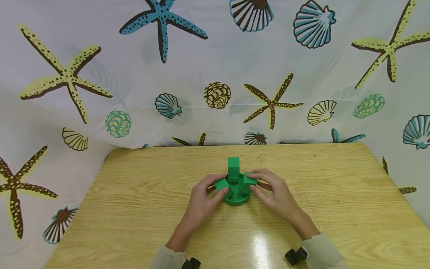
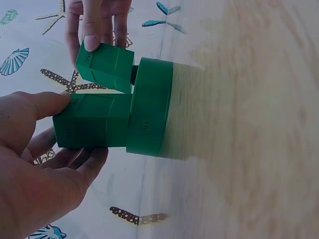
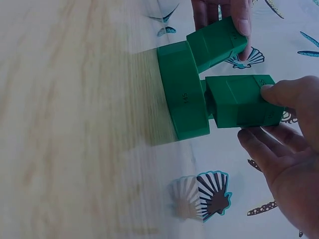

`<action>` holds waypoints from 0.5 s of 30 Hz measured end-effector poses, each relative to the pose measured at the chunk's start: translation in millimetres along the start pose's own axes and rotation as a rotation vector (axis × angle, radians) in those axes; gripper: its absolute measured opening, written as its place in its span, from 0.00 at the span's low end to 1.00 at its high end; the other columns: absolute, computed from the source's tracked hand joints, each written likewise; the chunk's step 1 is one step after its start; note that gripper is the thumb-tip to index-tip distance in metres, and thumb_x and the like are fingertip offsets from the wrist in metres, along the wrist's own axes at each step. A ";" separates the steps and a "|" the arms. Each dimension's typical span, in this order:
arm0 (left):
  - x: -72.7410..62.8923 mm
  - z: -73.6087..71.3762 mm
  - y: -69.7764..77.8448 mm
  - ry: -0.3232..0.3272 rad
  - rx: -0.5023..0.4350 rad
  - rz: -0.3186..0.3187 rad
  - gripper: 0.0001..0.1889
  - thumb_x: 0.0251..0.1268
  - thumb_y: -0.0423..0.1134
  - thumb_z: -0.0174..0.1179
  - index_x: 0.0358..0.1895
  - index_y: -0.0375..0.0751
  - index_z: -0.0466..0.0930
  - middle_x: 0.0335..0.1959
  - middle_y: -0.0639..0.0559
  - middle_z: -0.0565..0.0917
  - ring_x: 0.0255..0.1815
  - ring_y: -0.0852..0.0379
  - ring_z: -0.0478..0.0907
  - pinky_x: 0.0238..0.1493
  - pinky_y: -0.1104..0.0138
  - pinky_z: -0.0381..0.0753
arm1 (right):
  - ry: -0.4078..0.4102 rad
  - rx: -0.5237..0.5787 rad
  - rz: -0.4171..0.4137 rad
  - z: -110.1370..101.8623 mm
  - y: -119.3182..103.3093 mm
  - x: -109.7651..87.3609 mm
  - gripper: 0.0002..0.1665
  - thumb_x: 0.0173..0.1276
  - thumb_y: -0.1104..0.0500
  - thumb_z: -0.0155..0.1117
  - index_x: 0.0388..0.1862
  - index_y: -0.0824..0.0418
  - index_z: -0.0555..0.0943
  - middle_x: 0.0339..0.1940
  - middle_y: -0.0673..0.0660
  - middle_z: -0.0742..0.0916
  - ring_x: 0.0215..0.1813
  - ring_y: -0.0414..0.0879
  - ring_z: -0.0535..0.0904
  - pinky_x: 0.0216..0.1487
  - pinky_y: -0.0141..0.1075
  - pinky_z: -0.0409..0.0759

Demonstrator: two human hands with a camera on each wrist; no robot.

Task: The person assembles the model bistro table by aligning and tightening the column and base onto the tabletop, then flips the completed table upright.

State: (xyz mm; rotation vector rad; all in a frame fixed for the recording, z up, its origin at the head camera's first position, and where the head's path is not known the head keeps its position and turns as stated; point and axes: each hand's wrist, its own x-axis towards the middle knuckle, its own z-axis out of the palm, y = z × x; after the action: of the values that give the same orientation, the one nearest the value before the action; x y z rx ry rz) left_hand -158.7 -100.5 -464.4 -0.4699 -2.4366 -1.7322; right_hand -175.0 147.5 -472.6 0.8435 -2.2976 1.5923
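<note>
A round green base (image 1: pixel 236 202) stands on the table, low-walled like a shallow dish. My left hand (image 1: pixel 200 200) pinches a green block (image 1: pixel 221 184) between thumb and fingers at the base's left side. Opposite it, my right hand (image 1: pixel 278 194) pinches another green block (image 1: pixel 249 181) at the right side. A third green block (image 1: pixel 233 166) stands upright at the back of the base, untouched. In the left wrist view, small raised or printed marks show on the base wall (image 2: pixel 148 107). The right wrist view shows a narrower neck beneath the right block (image 3: pixel 244 102).
The wood-grain table (image 1: pixel 134 209) runs back to a white cloth (image 1: pixel 195 67) printed with starfish and shells. Small black devices (image 1: pixel 296 256) sit at both wrists, beside pale sleeves (image 1: pixel 322 252).
</note>
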 end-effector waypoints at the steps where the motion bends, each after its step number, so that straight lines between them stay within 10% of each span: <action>1: -0.1 0.2 0.1 0.000 0.002 -0.002 0.19 0.71 0.34 0.67 0.63 0.40 0.82 0.57 0.47 0.82 0.62 0.49 0.79 0.63 0.53 0.79 | -0.005 -0.006 -0.003 -0.6 -0.2 0.0 0.21 0.67 0.74 0.69 0.58 0.65 0.84 0.59 0.62 0.83 0.62 0.58 0.81 0.55 0.43 0.84; 15: -0.3 0.7 -1.8 0.001 -0.007 0.000 0.19 0.71 0.34 0.67 0.63 0.40 0.82 0.56 0.48 0.82 0.61 0.50 0.80 0.63 0.54 0.80 | -0.062 -0.025 -0.022 -9.0 -2.3 -0.2 0.20 0.72 0.69 0.68 0.61 0.61 0.84 0.63 0.59 0.83 0.64 0.55 0.81 0.54 0.46 0.86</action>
State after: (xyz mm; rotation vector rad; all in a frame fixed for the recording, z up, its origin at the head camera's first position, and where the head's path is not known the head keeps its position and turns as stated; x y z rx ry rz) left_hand -159.0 -100.4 -466.4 -0.4700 -2.4308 -1.7403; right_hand -174.8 155.2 -467.5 0.9220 -2.3368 1.5461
